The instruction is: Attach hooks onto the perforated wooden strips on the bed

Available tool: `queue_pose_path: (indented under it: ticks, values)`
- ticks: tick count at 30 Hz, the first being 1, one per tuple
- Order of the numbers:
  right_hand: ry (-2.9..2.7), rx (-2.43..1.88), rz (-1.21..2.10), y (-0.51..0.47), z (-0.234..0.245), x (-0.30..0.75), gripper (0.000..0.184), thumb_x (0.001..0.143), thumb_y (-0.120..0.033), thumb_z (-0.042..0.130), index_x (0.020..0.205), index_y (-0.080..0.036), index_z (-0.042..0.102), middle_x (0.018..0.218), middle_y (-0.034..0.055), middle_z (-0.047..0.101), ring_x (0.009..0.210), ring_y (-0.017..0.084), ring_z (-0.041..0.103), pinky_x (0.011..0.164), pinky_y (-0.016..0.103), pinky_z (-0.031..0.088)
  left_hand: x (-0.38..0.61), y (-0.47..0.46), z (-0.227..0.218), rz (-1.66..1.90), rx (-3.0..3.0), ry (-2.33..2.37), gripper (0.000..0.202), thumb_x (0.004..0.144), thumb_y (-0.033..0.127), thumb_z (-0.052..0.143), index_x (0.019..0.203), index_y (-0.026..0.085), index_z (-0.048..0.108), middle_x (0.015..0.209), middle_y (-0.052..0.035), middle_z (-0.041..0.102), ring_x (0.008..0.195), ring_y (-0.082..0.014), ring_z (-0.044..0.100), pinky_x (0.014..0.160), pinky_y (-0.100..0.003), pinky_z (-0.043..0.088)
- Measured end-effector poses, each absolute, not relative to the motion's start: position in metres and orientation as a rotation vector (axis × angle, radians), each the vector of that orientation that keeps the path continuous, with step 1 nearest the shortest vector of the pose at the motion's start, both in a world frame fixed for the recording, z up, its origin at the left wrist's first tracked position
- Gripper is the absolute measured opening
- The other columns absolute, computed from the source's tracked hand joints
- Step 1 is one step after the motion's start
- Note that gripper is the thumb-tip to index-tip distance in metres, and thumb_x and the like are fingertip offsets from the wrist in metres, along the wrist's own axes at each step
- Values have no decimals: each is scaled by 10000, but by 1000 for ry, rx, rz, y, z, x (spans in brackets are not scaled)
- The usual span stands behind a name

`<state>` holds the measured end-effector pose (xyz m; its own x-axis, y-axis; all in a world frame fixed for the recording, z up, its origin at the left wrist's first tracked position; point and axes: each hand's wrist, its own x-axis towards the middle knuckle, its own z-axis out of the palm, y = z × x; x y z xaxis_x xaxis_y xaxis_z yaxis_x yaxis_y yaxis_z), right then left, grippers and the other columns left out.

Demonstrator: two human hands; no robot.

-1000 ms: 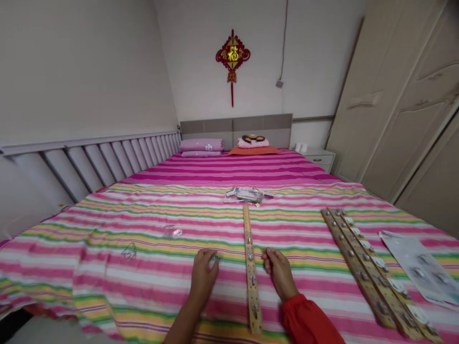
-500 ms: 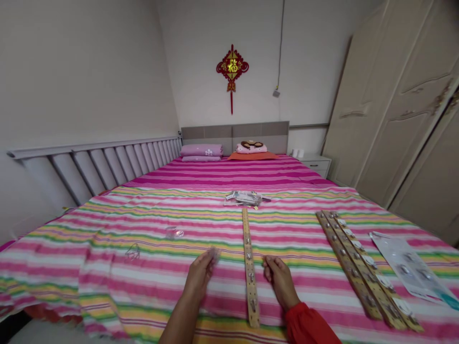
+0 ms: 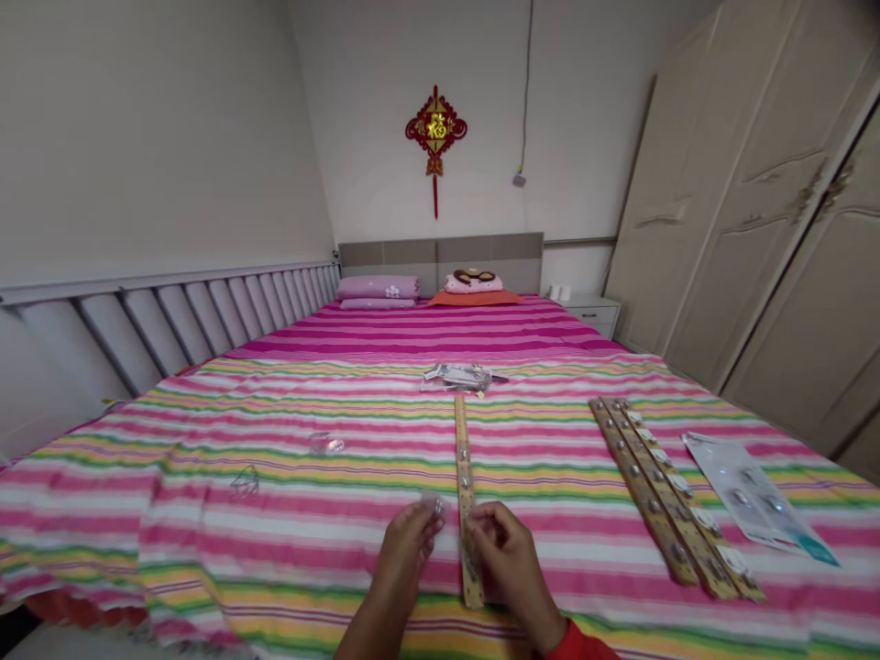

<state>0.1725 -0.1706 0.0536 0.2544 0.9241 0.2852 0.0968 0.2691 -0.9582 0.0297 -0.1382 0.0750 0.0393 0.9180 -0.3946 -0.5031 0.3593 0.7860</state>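
Observation:
My left hand (image 3: 407,545) is closed in a pinch on a small clear plastic bag (image 3: 434,504), just left of a narrow wooden strip (image 3: 462,426). The strip lies lengthwise on the striped cloth, with small holes at its far end and several shiny metal pieces along it. Over the strip's near half, my right hand (image 3: 509,557) has its thumb and fingers pressed together at the right edge. Whatever is between those fingertips, if anything, is too small to make out. The right hand covers part of the strip's nearer metal pieces.
On the right lie more wooden strips (image 3: 639,490) bearing metal pieces and white discs, beside a clear blister pack (image 3: 746,495). Beyond the middle strip is a pile of plastic packets (image 3: 459,376). A small clear packet (image 3: 326,445) and a thin tangled piece (image 3: 246,480) lie left.
My right hand has moved left onto the wooden strip. My left hand, with the plastic bag, has come closer to the strip. The whole view has shifted slightly.

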Motion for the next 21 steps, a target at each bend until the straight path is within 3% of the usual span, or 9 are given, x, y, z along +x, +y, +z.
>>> queue_pose_path:
  ticks: [4,8,14,17,21]
  values:
    - [-1473,-1184,530,-181,65,161,64,785,-269,632,801,-208,632,758,22,598,690,173,555,628,261,433,40,-146,80,1171,753,1057,351,469,387,830,598,129,629,496,24,588,453,-57,495,420,-153,292]
    - [-1494,-1201,466,-183,66,159,51,817,-225,573,814,-210,621,785,31,600,719,176,567,642,259,436,43,-156,90,1169,931,1103,333,506,424,787,628,137,670,562,-5,649,522,-99,543,520,-201,393]
    - [-1172,-1164,741,-180,65,160,197,791,-388,608,750,-198,634,592,-22,542,517,134,458,489,239,361,43,-160,88,1219,1102,1103,341,573,450,750,726,150,698,743,-62,719,748,-197,640,725,-287,481]
    - [-960,-1107,932,-175,67,166,309,690,-492,692,684,-188,637,555,-24,550,494,125,439,463,233,343,43,-160,89,1234,1145,1138,359,612,493,719,727,154,696,723,-51,702,739,-192,622,711,-277,475]
    - [-884,-1069,1021,-172,69,175,344,608,-511,751,618,-181,655,535,-22,557,487,116,436,459,229,341,43,-157,91,1215,1117,1128,380,593,504,735,729,152,686,692,-34,679,701,-173,601,662,-255,457]
